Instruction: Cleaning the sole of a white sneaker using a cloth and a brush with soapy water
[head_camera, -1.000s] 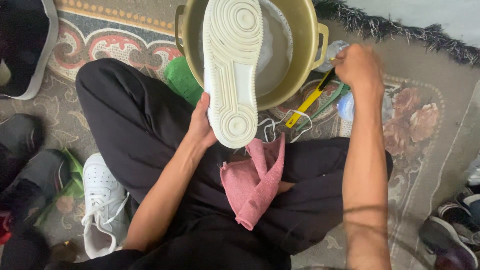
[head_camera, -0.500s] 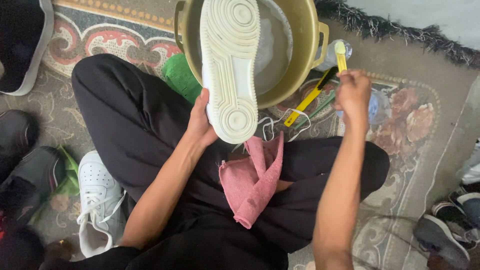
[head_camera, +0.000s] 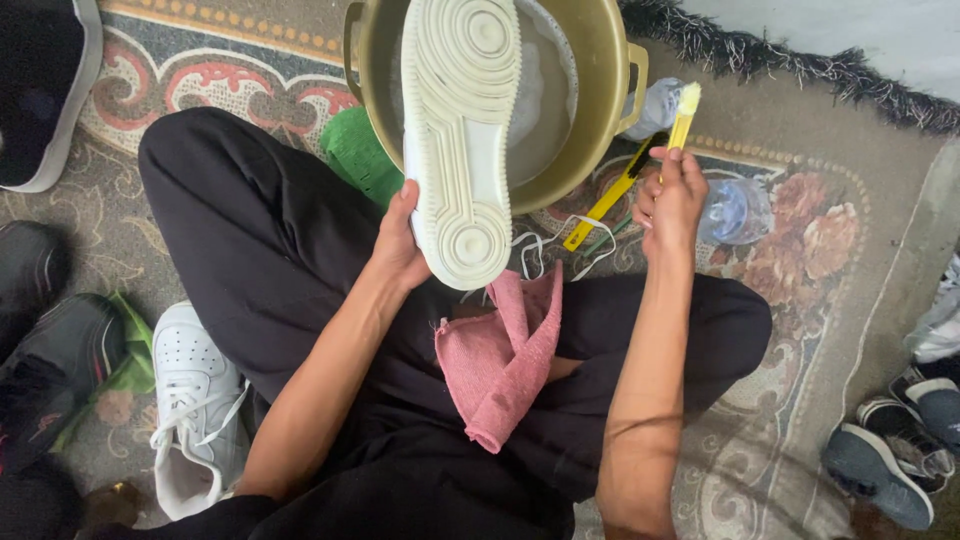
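My left hand (head_camera: 398, 240) grips a white sneaker (head_camera: 460, 130) by its heel, sole up, over a gold-coloured pot (head_camera: 600, 70) holding cloudy water. My right hand (head_camera: 668, 195) is closed around a yellow toothbrush (head_camera: 684, 112), bristles up, just right of the pot's handle. A pink cloth (head_camera: 505, 355) lies draped on my lap over black trousers. White laces (head_camera: 545, 250) trail on the carpet below the pot.
A second white sneaker (head_camera: 190, 400) lies by my left knee. A yellow utility knife (head_camera: 605, 205), a clear plastic bottle (head_camera: 735, 210) and a green cloth (head_camera: 355, 150) lie near the pot. Dark shoes (head_camera: 50, 330) sit at left, more shoes (head_camera: 900, 450) at right, on a patterned carpet.
My right hand picked up the yellow toothbrush from beside the pot and drew it left toward the sneaker. The left hand kept the sneaker nearly still.
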